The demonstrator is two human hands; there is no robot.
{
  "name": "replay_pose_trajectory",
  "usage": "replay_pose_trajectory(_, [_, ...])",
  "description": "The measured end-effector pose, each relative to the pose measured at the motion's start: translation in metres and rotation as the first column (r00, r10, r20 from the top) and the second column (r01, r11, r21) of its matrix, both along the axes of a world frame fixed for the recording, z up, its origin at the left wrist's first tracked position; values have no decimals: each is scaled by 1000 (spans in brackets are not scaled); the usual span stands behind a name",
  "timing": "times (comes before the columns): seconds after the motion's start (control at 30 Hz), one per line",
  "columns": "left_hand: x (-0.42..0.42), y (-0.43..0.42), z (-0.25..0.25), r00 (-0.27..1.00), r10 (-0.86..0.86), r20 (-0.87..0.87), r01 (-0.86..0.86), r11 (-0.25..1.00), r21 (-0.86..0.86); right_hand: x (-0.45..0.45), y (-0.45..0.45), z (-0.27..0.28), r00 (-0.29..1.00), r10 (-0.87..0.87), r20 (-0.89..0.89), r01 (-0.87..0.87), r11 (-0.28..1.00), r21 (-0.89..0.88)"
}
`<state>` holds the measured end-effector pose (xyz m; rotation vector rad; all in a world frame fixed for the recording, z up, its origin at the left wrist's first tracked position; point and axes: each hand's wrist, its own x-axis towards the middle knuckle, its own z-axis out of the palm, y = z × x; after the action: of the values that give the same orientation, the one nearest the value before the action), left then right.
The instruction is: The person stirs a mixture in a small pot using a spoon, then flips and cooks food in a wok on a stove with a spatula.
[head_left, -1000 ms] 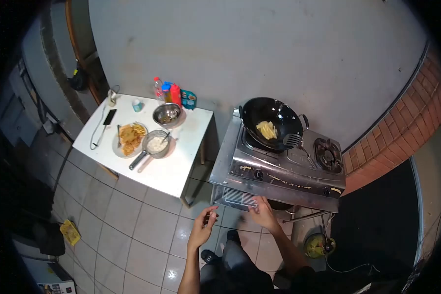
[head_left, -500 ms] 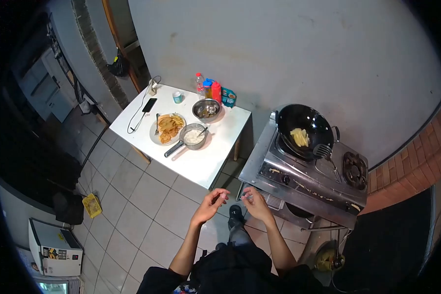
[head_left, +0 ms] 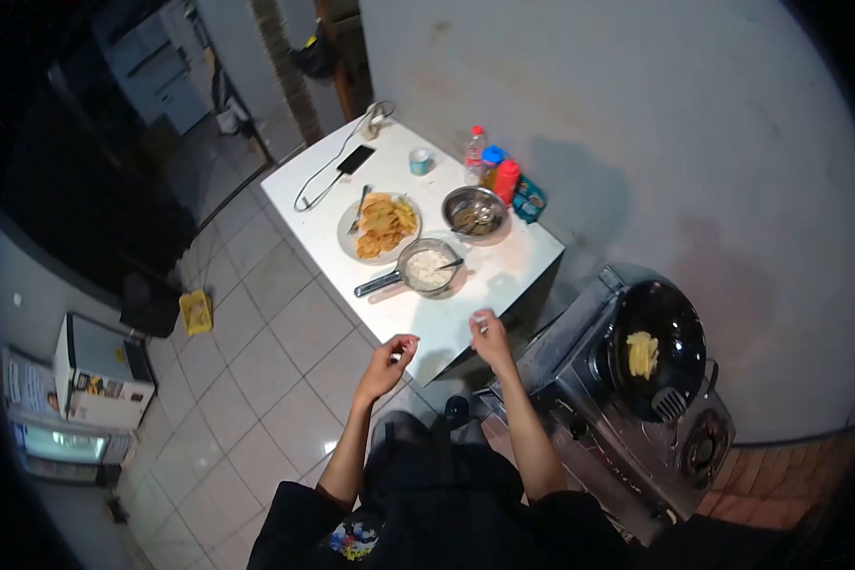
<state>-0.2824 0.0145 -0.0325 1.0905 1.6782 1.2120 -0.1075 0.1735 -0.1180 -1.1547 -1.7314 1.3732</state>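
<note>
My left hand [head_left: 387,368] hovers in front of the white table's near edge, fingers loosely curved, nothing visible in it. Close to the table's near right corner is my right hand [head_left: 490,340], half curled and also without anything visible in it. Nearest to both hands on the table stands a saucepan [head_left: 406,281] of white mixture with a utensil in it. Behind it are a plate [head_left: 349,237] of fried food and fries with a fork [head_left: 359,209], and a metal bowl [head_left: 475,193] with a utensil inside.
At right, a black wok [head_left: 679,328] holding pale fries [head_left: 642,354] sits on a gas stove [head_left: 579,385], with a slotted turner [head_left: 670,404] in it. Bottles [head_left: 506,177], a cup [head_left: 421,161] and a phone [head_left: 356,160] are at the table's back. A yellow basket [head_left: 196,313] lies on the floor.
My view has turned left, so the table sits nearer and more central, and the stove has shifted right and down. Both hands have come closer to the table's near corner.
</note>
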Motion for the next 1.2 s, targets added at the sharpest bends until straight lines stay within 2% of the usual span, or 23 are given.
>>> replay_pose_trajectory(0.03, [-6, 2, 2, 999, 44, -23, -45, 997, -54, -12, 13, 0, 999, -32, -3, 32, 999, 6])
replay_pose_trajectory(0.1, [-22, 8, -14, 986, 100, -131, -106, 993, -43, -34, 45, -25, 997, -16, 72, 19, 999, -36])
replay_pose_trajectory(0.13, [-29, 13, -23, 985, 118, -127, -125, 991, -51, -45, 59, -34, 990, -65, 124, 61, 998, 30])
replay_pose_trajectory(0.17, [-38, 18, -32, 965, 140, -222, -151, 988, -32, -54, 72, -44, 978, -119, 171, 103, 990, 98])
replay_pose_trajectory(0.2, [-45, 22, -34, 936, 158, -314, -171, 985, -16, -61, 81, -47, 962, -189, 195, 123, 944, 307])
replay_pose_trajectory(0.23, [-53, 26, -37, 936, 162, -311, -180, 983, -28, -69, 88, -50, 943, -264, 201, 132, 854, 503])
replay_pose_trajectory(0.3, [-70, 39, -44, 842, 190, -505, -213, 977, 12, -82, 103, -54, 924, -312, 221, 180, 865, 469])
replay_pose_trajectory(0.4, [-99, 64, -66, 803, 126, -583, -190, 981, -49, -91, 119, -52, 932, -264, 250, 182, 934, 308])
replay_pose_trajectory(0.47, [-115, 81, -76, 723, 21, -690, -151, 980, -128, -98, 120, -48, 932, -270, 241, 200, 940, 278])
replay_pose_trajectory(0.5, [-122, 91, -77, 732, 7, -681, -132, 983, -131, -101, 121, -45, 940, -259, 221, 201, 946, 255])
replay_pose_trajectory(0.57, [-136, 109, -79, 724, -330, -606, -45, 853, -519, -105, 119, -38, 926, -237, 295, 174, 959, 224])
replay_pose_trajectory(0.63, [-151, 124, -92, 711, -371, -598, 12, 856, -517, -112, 110, -38, 907, -218, 361, 159, 970, 186])
replay_pose_trajectory(0.7, [-169, 137, -102, 826, -433, -362, 212, 833, -512, -117, 92, -47, 904, -230, 359, 151, 960, 236])
replay_pose_trajectory(0.73, [-178, 147, -107, 817, -528, -234, 359, 782, -509, -119, 84, -48, 915, -237, 327, 171, 961, 218])
replay_pose_trajectory(0.77, [-185, 154, -112, 802, -552, -226, 387, 770, -508, -124, 78, -49, 924, -245, 293, 191, 961, 201])
replay_pose_trajectory(0.8, [-192, 160, -117, 795, -596, 115, 565, 658, -498, -129, 71, -31, 909, -269, 317, 238, 962, 134])
replay_pose_trajectory(0.83, [-197, 167, -125, 691, -573, 440, 722, 545, -426, -132, 68, -25, 900, -294, 321, 264, 955, 134])
replay_pose_trajectory(0.87, [-198, 171, -133, 656, -495, 569, 747, 533, -397, -135, 65, -18, 910, -289, 297, 250, 954, 165])
replay_pose_trajectory(0.97, [-188, 184, -114, 680, -461, 570, 727, 527, -441, -136, 55, 5, 929, -306, 209, 251, 934, 254])
replay_pose_trajectory(1.03, [-180, 187, -93, 706, -467, 533, 705, 529, -472, -130, 55, 27, 951, -215, 221, 150, 949, 276])
replay_pose_trajectory(1.1, [-175, 183, -87, 736, -587, 338, 673, 575, -466, -123, 56, 41, 949, -222, 222, 152, 943, 296])
replay_pose_trajectory(1.17, [-174, 182, -76, 727, -619, 298, 674, 559, -483, -116, 55, 47, 949, -222, 223, 147, 939, 310])
replay_pose_trajectory(1.2, [-177, 180, -81, 694, -688, 212, 692, 558, -457, -114, 56, 49, 944, -215, 250, 121, 932, 343])
